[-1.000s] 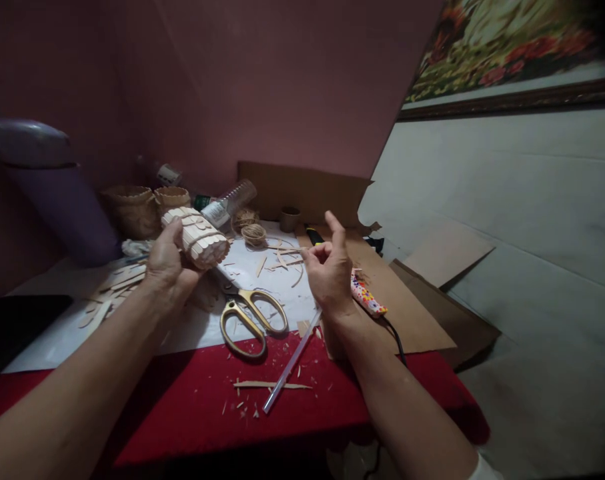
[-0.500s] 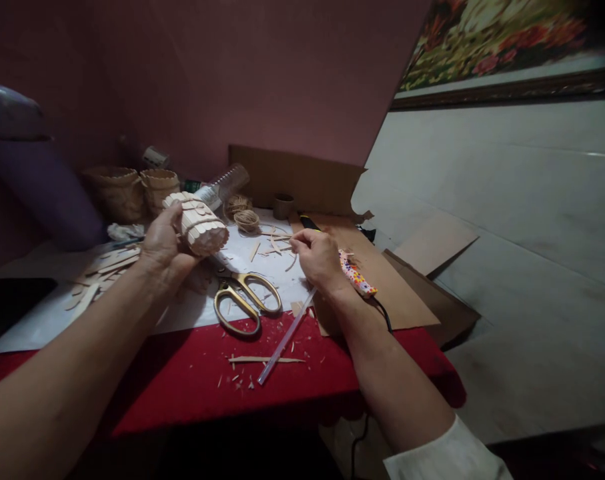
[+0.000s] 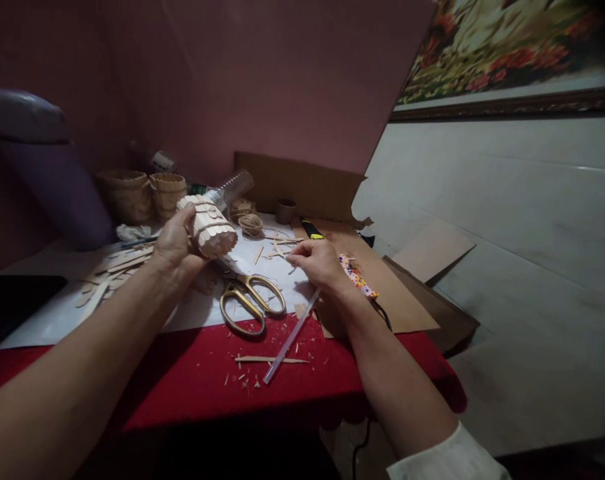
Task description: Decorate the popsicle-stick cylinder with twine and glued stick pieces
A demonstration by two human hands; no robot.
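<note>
1. Head view: left hand (image 3: pixel 175 247) grips the craft-stick cup (image 3: pixel 212 230), thumb on its upper side. Cup tilted, scalloped end facing right, 2 twine bands visible.
2. Right hand (image 3: pixel 318 263) pinched, thumb to fingertips, beside the wood slivers (image 3: pixel 259 254); cannot tell if anything is held.
3. Risk: too hard a left-hand squeeze could shift sticks or bands, should the bond be weak.
4. Risk: a slack left grip could drop the cup onto the gold-handled scissors (image 3: pixel 237 281), just right of that hand.
5. Glue stick (image 3: pixel 292 337) lies on the wearer's side of the right hand; a dragging wrist could roll it.
6. Floral-patterned tool (image 3: pixel 357 277), likely a hot-glue gun, just right of the right hand. Brushing it could burn, if hot; snagging its black cord (image 3: pixel 383 317) could pull it.
7. Pressing slivers end-on could splinter the right fingertips.
</note>
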